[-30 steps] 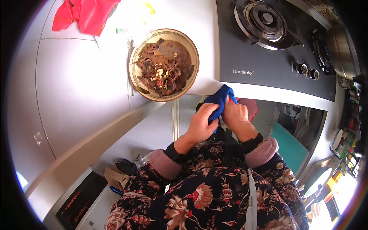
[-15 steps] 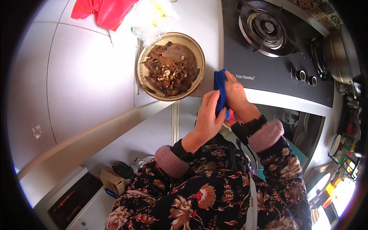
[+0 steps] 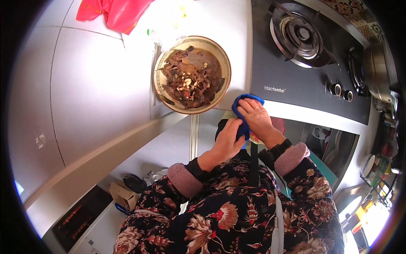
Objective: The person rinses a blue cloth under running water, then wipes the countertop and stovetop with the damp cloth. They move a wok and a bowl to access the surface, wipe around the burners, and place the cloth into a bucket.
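Note:
A blue cloth (image 3: 241,101) is bunched between my hands, just in front of the counter's edge by the stove. My right hand (image 3: 257,116) lies over its upper part with the fingers bent onto it. Lower down, my left hand (image 3: 227,144) pinches the cloth's hanging end between thumb and fingers. Left of the cloth, apart from both hands, a patterned bowl (image 3: 227,80) stands on the counter. Inside it is dark cooked meat (image 3: 186,78) in brown broth, topped with chopped garlic.
A black gas stove (image 3: 292,78) fills the right of the counter, with a metal pot (image 3: 376,72) at its far right. Behind the bowl lie a clear plastic bag (image 3: 169,34) and a red bag (image 3: 120,15). A cardboard box (image 3: 122,196) sits low on the left.
My right hand has turned flatter over the cloth and come slightly nearer to me. The cloth is now more folded under its fingers. My left hand has moved down a little.

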A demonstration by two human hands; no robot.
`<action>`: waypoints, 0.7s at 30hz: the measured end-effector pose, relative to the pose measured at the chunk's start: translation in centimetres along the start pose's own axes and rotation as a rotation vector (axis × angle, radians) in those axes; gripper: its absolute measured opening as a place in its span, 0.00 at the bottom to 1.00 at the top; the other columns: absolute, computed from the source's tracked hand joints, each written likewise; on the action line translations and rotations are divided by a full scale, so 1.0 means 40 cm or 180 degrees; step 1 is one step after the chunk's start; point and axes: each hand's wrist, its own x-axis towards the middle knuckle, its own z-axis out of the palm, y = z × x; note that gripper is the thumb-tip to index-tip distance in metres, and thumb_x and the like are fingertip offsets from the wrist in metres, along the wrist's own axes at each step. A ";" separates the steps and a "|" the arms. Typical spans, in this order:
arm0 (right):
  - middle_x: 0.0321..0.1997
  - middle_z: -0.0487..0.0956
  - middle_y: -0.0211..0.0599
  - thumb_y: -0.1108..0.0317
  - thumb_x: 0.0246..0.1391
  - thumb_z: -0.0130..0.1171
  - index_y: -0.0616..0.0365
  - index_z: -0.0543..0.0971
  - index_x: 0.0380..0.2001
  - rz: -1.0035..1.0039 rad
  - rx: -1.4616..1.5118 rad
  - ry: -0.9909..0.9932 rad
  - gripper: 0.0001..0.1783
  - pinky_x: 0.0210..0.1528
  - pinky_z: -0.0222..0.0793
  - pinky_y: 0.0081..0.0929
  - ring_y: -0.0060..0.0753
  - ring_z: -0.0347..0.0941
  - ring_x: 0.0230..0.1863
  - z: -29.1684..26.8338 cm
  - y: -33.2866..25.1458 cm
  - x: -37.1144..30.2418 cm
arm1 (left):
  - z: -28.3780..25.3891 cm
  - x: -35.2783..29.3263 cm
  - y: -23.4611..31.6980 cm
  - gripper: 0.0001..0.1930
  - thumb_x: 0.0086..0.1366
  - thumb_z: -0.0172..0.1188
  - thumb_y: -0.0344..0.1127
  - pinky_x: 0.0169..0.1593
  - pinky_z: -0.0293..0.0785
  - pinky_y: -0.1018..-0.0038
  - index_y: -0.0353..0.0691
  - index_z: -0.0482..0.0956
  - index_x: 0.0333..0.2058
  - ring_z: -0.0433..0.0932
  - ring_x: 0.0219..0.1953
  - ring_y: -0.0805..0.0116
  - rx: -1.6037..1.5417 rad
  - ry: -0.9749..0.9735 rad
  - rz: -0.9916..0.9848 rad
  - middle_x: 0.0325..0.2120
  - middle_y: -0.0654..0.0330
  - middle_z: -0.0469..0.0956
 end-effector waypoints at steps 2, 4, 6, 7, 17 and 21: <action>0.51 0.71 0.32 0.70 0.44 0.52 0.53 0.74 0.43 0.0021 0.0248 0.0129 0.18 0.61 0.60 0.33 0.36 0.65 0.56 -0.002 0.015 -0.049 | 0.024 0.001 -0.007 0.20 0.52 0.57 0.26 0.45 0.69 0.63 0.33 0.66 0.46 0.70 0.41 0.44 -0.0170 -0.0286 0.0049 0.40 0.45 0.69; 0.50 0.72 0.32 0.70 0.44 0.53 0.54 0.74 0.43 0.0045 0.0270 0.0083 0.18 0.60 0.61 0.33 0.36 0.66 0.56 -0.004 0.039 -0.102 | 0.070 0.004 -0.015 0.18 0.52 0.57 0.26 0.44 0.69 0.63 0.33 0.67 0.43 0.70 0.41 0.45 -0.0229 -0.0440 0.0035 0.38 0.46 0.69; 0.46 0.73 0.32 0.71 0.43 0.53 0.55 0.74 0.42 0.0067 0.0302 0.0172 0.18 0.58 0.62 0.33 0.36 0.67 0.54 -0.010 0.070 -0.170 | 0.127 0.010 -0.019 0.15 0.51 0.56 0.27 0.44 0.69 0.63 0.33 0.68 0.39 0.71 0.41 0.45 -0.0377 -0.0529 0.0149 0.36 0.47 0.70; 0.44 0.73 0.33 0.71 0.42 0.53 0.55 0.75 0.40 0.0050 0.0188 0.0141 0.17 0.56 0.64 0.33 0.37 0.68 0.52 -0.015 0.084 -0.211 | 0.161 0.018 -0.019 0.18 0.50 0.57 0.28 0.45 0.69 0.63 0.33 0.69 0.41 0.72 0.42 0.46 -0.0395 -0.0766 0.0007 0.37 0.47 0.71; 0.44 0.74 0.34 0.77 0.43 0.53 0.57 0.72 0.41 0.2817 0.2570 0.0927 0.17 0.50 0.66 0.28 0.34 0.71 0.45 -0.129 0.088 -0.706 | 0.408 0.043 0.214 0.22 0.53 0.59 0.29 0.55 0.68 0.68 0.33 0.71 0.48 0.75 0.49 0.55 -0.0857 -0.1773 0.0362 0.43 0.48 0.75; 0.46 0.71 0.30 0.72 0.45 0.53 0.55 0.68 0.49 0.2767 0.5174 0.1817 0.23 0.54 0.62 0.24 0.23 0.66 0.48 -0.195 0.010 -0.741 | 0.423 0.036 0.304 0.18 0.55 0.56 0.26 0.57 0.65 0.69 0.35 0.71 0.47 0.72 0.51 0.62 -0.1210 -0.1924 0.0863 0.47 0.54 0.73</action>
